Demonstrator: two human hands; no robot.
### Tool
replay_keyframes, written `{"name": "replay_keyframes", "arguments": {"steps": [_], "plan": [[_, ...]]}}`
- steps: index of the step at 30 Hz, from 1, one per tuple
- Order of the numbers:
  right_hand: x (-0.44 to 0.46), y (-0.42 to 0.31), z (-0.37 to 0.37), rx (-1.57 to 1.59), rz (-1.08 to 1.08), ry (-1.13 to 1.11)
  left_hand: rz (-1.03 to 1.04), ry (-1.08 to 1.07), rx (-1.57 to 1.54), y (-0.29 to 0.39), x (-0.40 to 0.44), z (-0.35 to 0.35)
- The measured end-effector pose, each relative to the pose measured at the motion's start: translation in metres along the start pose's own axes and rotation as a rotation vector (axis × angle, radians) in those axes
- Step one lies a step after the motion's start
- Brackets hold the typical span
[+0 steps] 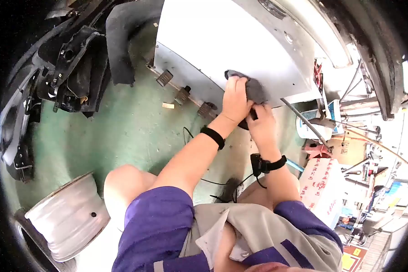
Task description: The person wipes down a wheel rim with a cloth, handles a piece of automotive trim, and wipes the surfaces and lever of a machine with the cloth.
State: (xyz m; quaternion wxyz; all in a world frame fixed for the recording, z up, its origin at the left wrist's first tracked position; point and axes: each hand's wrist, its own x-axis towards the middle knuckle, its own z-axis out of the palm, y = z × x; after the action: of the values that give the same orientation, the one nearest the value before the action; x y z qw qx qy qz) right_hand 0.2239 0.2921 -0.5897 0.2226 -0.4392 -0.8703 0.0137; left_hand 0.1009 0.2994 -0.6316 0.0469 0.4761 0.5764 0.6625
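Observation:
A dark grey, cloth-like piece (255, 89) lies against the lower edge of a large white panel (222, 41). My left hand (235, 99) grips its left side, with the fingers bent over it. Close beside, my right hand (262, 124) has its fingers curled at the piece's lower edge, where a dark part shows between the two hands. The fingertips are partly hidden, and the exact kind of the grey piece cannot be made out. Both wrists wear black bands; the right one carries a small box with a cable.
Dark brackets (164, 78) stick out along the panel's left edge above the green floor (140, 122). Black car parts (72, 68) lie at the upper left, a wheel rim (68, 217) at the lower left. On the right are a white bucket (307, 127) and a box with red print (319, 186).

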Motion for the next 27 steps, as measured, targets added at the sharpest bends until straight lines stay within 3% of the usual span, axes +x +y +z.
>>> {"name": "replay_keyframes", "arguments": {"steps": [5, 7, 9, 15, 19, 21, 22, 27], "plan": [[0.044, -0.032, -0.077, -0.122, -0.181, 0.421, 0.241, 0.085, -0.175, 0.058, 0.083, -0.027], [0.050, -0.042, -0.091, -0.020, -0.054, 0.429, 0.285, 0.120, -0.185, 0.070, 0.092, -0.024], [0.050, -0.028, -0.089, -0.128, -0.118, 0.390, 0.377, 0.138, -0.161, 0.070, 0.085, -0.012], [0.007, 0.009, -0.046, 0.003, 0.077, 0.169, 0.401, -0.110, -0.069, 0.049, 0.034, 0.002], [0.020, 0.008, -0.063, -0.013, -0.080, 0.358, 0.354, -0.108, -0.141, 0.067, 0.054, -0.006], [0.034, -0.001, -0.085, -0.055, -0.146, 0.428, 0.401, 0.087, -0.152, 0.080, 0.069, -0.003], [0.035, -0.009, -0.083, 0.170, 0.052, 0.465, 0.397, 0.094, -0.140, 0.080, 0.067, 0.003], [0.011, 0.027, -0.041, 0.353, 0.235, 0.387, 0.475, -0.083, -0.021, 0.066, 0.040, 0.014]]}}
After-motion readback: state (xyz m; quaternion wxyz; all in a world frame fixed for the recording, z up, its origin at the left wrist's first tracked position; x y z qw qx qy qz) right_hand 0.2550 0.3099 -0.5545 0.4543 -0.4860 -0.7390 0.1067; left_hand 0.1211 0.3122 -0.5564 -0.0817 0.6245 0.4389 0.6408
